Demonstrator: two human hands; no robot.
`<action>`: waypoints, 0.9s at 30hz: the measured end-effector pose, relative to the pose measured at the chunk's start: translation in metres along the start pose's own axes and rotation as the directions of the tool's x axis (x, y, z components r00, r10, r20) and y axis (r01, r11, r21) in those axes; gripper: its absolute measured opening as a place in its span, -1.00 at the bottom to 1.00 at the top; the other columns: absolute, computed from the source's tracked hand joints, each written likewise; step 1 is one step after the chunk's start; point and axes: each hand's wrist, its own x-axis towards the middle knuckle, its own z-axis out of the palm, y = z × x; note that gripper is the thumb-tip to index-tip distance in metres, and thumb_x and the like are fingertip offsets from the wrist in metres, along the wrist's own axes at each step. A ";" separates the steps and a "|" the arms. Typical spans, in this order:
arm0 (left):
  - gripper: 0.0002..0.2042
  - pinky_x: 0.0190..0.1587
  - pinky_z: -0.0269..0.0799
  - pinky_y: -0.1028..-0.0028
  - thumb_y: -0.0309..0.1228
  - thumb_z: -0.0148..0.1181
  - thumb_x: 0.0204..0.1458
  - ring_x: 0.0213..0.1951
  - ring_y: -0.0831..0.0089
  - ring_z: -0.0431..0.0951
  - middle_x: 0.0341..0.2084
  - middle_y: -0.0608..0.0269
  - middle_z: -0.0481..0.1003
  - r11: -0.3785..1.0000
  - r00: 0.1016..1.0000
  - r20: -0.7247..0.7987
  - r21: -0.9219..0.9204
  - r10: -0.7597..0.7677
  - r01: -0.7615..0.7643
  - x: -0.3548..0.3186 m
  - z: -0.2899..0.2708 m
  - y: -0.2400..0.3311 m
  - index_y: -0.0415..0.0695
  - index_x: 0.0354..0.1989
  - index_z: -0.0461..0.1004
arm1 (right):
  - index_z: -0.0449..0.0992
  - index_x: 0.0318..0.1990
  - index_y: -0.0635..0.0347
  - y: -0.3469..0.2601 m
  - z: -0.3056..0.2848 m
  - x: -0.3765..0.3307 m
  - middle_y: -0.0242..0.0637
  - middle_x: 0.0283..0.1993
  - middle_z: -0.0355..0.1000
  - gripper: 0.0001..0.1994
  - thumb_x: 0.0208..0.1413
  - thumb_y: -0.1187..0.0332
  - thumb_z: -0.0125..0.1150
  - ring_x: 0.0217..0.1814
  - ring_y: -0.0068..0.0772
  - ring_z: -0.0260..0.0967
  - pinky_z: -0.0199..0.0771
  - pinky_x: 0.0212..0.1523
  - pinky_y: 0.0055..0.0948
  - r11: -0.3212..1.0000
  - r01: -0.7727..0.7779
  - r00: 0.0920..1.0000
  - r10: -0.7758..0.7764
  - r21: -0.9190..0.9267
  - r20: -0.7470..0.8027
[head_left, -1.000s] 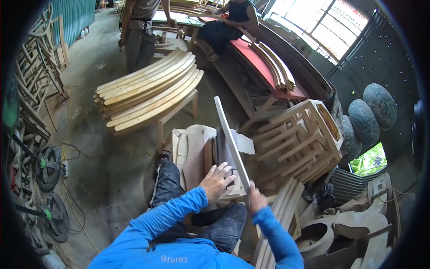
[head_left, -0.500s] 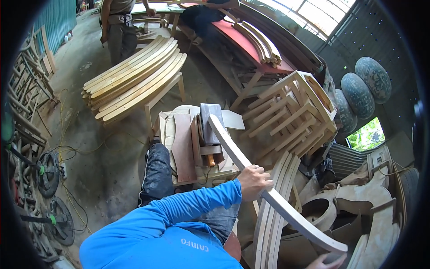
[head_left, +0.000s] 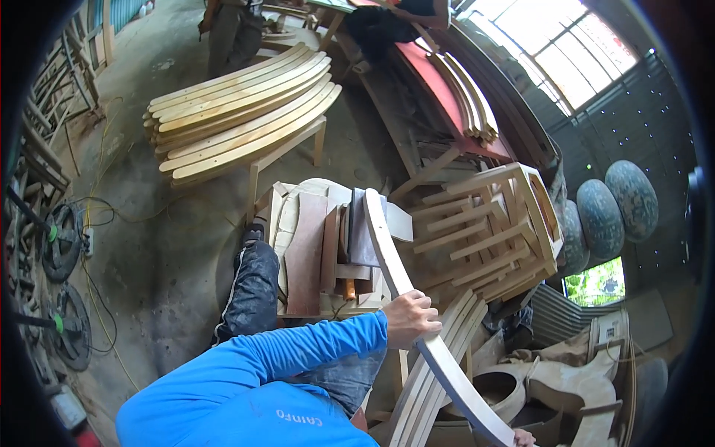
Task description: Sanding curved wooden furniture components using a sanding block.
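A long curved wooden slat [head_left: 460, 381] runs from the workbench [head_left: 289, 304] down to the lower right, its far end resting on or just over a grey flat-topped block [head_left: 360, 237]. My left hand [head_left: 412, 320] is closed around the slat near its middle. At the near end of the slat, only the fingers of my right hand [head_left: 524, 438] show, curled at its edge. Beside the block on the bench stand upright brown boards [head_left: 331, 246], with an orange handle [head_left: 348, 289] below them. More curved slats [head_left: 417, 402] lie stacked beneath the held one.
Pale curved slats [head_left: 246, 112] are piled on a wooden stand ahead left. A slatted wooden frame [head_left: 499, 223] stands right of the bench. Carved wooden parts [head_left: 573, 391] fill the lower right. Cables cross the floor [head_left: 160, 246] at left. Two people [head_left: 237, 33] are farther back.
The slat's near end has swung left and down, and its far end has shifted slightly right on the view. My right hand has moved left with it, while the whole view has turned.
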 end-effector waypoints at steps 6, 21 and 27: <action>-0.71 -0.02 0.45 0.18 -0.28 0.43 -0.28 -0.19 0.25 0.54 -0.38 0.31 0.50 0.998 0.995 -0.099 0.066 0.004 0.002 -0.005 0.008 -0.117 0.08 -0.33 0.52 | 0.48 -0.52 0.15 0.081 0.097 -0.033 -0.19 -0.41 0.50 -0.84 0.01 0.33 0.06 -0.33 -0.21 0.51 0.58 -0.12 -0.23 0.980 0.000 0.999 -0.011 -0.201 -0.053; 0.20 0.49 -0.22 -0.20 0.62 0.11 -0.24 0.52 -0.14 -0.05 0.40 -0.20 0.15 0.908 0.817 0.403 0.255 -0.412 0.331 -0.008 -0.028 -0.271 -0.12 0.43 0.19 | 0.28 -0.15 0.05 0.313 0.224 -0.080 -0.27 -0.27 0.44 -0.75 0.21 0.48 0.28 -0.12 -0.31 0.43 0.47 0.15 -0.09 0.972 -0.152 0.924 0.076 0.179 0.374; -0.23 0.16 0.30 0.07 0.46 0.10 -0.01 -0.04 0.09 0.50 -0.22 0.04 0.55 0.997 0.960 0.280 0.074 -0.018 -0.003 -0.011 -0.021 -0.172 -0.15 -0.19 0.57 | 0.42 -0.27 0.16 0.191 0.117 -0.077 -0.30 -0.23 0.40 -0.88 0.17 0.42 0.27 -0.07 -0.38 0.43 0.48 0.16 -0.20 0.988 -0.149 0.922 0.122 0.046 0.367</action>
